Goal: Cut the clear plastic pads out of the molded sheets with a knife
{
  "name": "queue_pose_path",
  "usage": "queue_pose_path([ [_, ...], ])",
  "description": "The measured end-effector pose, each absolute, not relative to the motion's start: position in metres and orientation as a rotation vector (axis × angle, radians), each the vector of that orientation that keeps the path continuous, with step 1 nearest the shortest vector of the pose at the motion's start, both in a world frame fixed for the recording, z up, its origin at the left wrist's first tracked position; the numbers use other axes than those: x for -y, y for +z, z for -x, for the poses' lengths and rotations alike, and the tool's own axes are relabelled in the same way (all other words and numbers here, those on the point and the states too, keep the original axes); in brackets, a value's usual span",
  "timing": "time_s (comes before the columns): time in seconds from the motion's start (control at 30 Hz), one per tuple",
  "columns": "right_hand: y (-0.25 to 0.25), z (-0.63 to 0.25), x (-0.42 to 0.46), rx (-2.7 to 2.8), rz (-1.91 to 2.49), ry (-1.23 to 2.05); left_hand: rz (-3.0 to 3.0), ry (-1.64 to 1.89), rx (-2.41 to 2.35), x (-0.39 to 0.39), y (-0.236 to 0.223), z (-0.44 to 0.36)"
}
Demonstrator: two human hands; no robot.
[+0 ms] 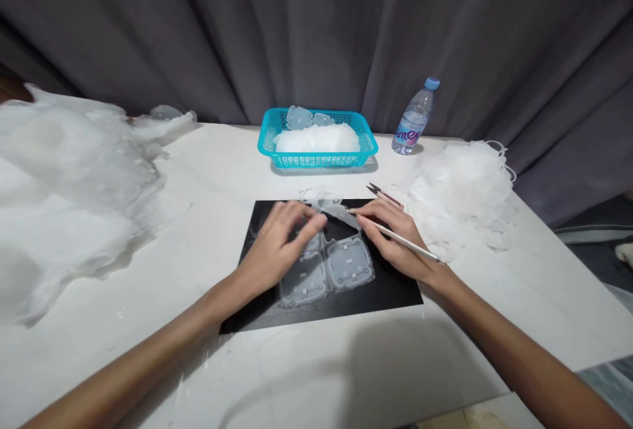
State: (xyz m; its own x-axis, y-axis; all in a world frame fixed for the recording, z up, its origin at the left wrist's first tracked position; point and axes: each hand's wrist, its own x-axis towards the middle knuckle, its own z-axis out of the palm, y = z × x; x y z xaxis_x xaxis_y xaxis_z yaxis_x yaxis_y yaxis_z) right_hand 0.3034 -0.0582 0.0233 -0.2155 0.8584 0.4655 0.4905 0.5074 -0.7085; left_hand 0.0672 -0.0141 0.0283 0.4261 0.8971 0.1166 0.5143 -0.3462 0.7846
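Observation:
A sheet of joined clear plastic pieces (341, 267) with small white dots lies on a black mat (390, 287) at the table's middle. My left hand (281, 244) rests on the sheet's upper left part, fingers curled and pressing it down. My right hand (395, 234) grips a thin white stick tool (405, 241) like a pen, its tip at the sheet's top edge, where a strip of clear film (329, 203) lifts off.
A turquoise basket (267, 142) with clear pieces stands at the back centre, a water bottle (415, 119) to its right. Small snips (383, 195) lie beside my right hand. Heaps of clear plastic scrap lie at right (459, 185) and left (69, 178). A grey curtain hangs behind.

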Motion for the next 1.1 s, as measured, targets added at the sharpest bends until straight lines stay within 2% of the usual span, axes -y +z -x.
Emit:
queue_pose_path([
  [0.13, 0.032, -0.301, 0.069, 1.915, 1.031, 0.758, -1.381, 0.446, -0.962, 0.009, 0.04, -0.082],
  [0.23, 0.045, -0.314, 0.07, 1.963, 1.047, 0.906, -1.152, 0.453, -0.816, 0.012, 0.035, -0.086],
  [0.3, 0.053, -0.328, 0.067, 1.946, 1.108, 0.818, -1.06, 0.515, -0.788, 0.015, 0.03, -0.084],
  [0.43, 0.046, -0.34, 0.059, 1.951, 1.219, 0.439, -0.991, 0.567, -0.787, 0.019, 0.024, -0.078],
  [0.53, 0.028, -0.331, 0.057, 2.021, 1.265, 0.369, -0.993, 0.561, -0.752, 0.019, 0.021, -0.077],
  [0.7, 0.014, -0.316, 0.059, 2.069, 1.313, 0.611, -1.016, 0.591, -0.721, 0.018, 0.018, -0.077],
  [0.93, 0.023, -0.318, 0.059, 1.935, 1.228, 0.995, -1.039, 0.606, -0.72, 0.019, 0.016, -0.077],
  [1.1, 0.026, -0.319, 0.058, 1.992, 1.168, 1.03, -0.987, 0.644, -0.776, 0.022, 0.021, -0.079],
])
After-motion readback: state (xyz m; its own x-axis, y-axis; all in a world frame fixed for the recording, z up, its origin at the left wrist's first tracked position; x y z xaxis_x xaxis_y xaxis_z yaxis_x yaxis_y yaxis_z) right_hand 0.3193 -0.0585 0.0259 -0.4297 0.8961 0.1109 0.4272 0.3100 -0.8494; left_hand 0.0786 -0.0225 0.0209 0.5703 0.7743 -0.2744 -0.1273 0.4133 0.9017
